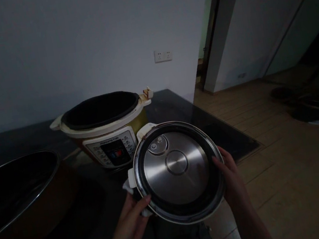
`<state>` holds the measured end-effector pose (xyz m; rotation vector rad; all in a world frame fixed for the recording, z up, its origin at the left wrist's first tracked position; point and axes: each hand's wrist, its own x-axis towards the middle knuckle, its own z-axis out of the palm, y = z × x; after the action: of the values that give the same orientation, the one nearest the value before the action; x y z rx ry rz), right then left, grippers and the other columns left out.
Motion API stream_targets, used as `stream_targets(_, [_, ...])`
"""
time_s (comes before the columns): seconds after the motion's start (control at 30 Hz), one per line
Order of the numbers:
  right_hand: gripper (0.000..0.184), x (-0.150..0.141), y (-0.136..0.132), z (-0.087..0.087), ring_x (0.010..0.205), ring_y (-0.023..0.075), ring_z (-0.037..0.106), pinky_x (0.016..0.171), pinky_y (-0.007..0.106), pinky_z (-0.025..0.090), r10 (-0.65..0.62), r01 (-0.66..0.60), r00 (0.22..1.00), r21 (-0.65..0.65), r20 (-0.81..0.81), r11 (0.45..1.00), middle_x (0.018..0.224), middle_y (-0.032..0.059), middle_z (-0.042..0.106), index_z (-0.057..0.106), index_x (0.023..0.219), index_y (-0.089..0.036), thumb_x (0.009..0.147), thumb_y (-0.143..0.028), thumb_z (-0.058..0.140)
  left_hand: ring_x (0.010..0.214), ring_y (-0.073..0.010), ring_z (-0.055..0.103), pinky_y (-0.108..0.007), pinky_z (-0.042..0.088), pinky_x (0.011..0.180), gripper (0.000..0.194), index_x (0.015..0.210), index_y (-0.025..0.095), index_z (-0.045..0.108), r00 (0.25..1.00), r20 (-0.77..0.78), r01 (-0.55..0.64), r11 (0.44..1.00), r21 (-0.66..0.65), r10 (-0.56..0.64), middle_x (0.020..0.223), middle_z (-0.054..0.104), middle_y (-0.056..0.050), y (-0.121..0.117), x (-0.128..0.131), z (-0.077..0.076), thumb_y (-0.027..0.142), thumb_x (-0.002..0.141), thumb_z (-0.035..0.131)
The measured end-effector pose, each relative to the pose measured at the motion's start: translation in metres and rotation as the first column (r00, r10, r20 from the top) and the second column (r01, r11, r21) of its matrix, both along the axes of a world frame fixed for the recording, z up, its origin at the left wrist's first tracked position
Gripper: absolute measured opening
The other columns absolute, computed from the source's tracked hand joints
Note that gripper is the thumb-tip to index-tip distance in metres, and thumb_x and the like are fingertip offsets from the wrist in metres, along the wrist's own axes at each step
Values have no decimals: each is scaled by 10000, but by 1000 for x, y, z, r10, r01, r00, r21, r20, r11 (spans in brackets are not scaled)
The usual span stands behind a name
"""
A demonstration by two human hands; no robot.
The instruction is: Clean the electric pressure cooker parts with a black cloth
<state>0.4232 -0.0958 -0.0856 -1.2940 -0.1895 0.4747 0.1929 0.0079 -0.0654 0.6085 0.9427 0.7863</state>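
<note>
I hold a round pressure-cooker lid (178, 172) tilted up toward me, its shiny steel underside and dark rim seal facing the camera. My left hand (132, 215) grips the lid's lower left edge near a white tab, thumb on the rim. My right hand (230, 179) clasps the right edge. Behind the lid, the lidless electric pressure cooker (105, 129) stands on the dark counter, with its black inner pot showing and its control panel (114, 149) facing me.
A large dark metal bowl (18, 196) sits at the left on the black countertop (205, 124). A wall socket (163, 55) is on the white wall behind. Wooden floor and an open doorway lie to the right, with dark items on the floor there.
</note>
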Motion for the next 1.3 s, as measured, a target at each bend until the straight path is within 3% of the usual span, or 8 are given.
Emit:
stream_targets(0.3, [596,-14,6,-10,1205,293,543,1016,464,406,131,-132,991,149,14,980,1286,34,619,574,1256,-311,693,-397,749,932,-254,703,-270,575,733,753,1223,210,592,999,-34,-39,998,46,41,1027,738,-66,5,-34,-5,35,531,830])
stream_targets(0.73, [512,-19,23,-12,1357,237,394,1145,421,251,231,-267,954,187,193,945,1417,-11,514,572,1279,-305,782,-338,687,1105,-228,638,-283,550,883,538,1154,242,631,951,-75,-290,950,114,299,1111,716,-36,-4,-46,5,2,681,725])
stream_targets(0.87, [467,-18,25,-14,1337,246,422,1142,437,253,204,-233,966,186,161,955,1388,1,544,602,1247,-283,789,-343,675,1177,-179,586,-274,507,949,340,1111,294,638,875,-31,-463,854,237,483,1169,687,22,-12,-53,13,106,828,638])
stream_targets(0.97, [465,-19,26,-13,1339,250,418,1142,438,250,201,-232,965,185,170,955,1386,4,547,605,1245,-279,790,-351,668,1254,-183,511,-269,423,1045,345,1046,296,659,715,-62,-586,645,490,697,1236,639,42,-17,-53,26,102,765,707])
stream_targets(1.03, [459,-20,26,-12,1341,248,415,1141,431,250,201,-235,963,195,178,952,1386,2,546,607,1243,-285,794,-359,660,1288,-241,466,-334,362,1104,387,946,272,696,703,-100,-445,545,710,704,1221,633,6,-17,-44,35,23,655,749])
stream_targets(1.1, [455,-20,26,-12,1339,248,418,1136,430,260,203,-239,961,195,188,951,1389,1,544,611,1240,-291,794,-366,658,1292,-301,449,-433,292,1141,457,917,280,724,838,-250,-59,537,842,484,1200,641,-25,-16,-29,39,-52,604,696])
stream_targets(1.2, [457,-20,26,-12,1338,252,419,1129,434,276,205,-242,959,191,193,951,1386,-1,546,614,1233,-301,785,-372,668,1297,-329,447,-519,197,1153,566,1034,311,724,824,-563,464,496,734,64,1246,644,-32,-14,-5,32,-68,656,540])
stream_targets(1.3, [452,-19,25,-13,1334,246,425,1133,429,271,197,-233,960,183,199,955,1382,-7,550,616,1230,-308,785,-365,671,1378,-299,355,-494,127,1170,582,1173,297,669,765,-643,582,468,665,-39,1402,527,-24,-17,5,12,-35,732,483])
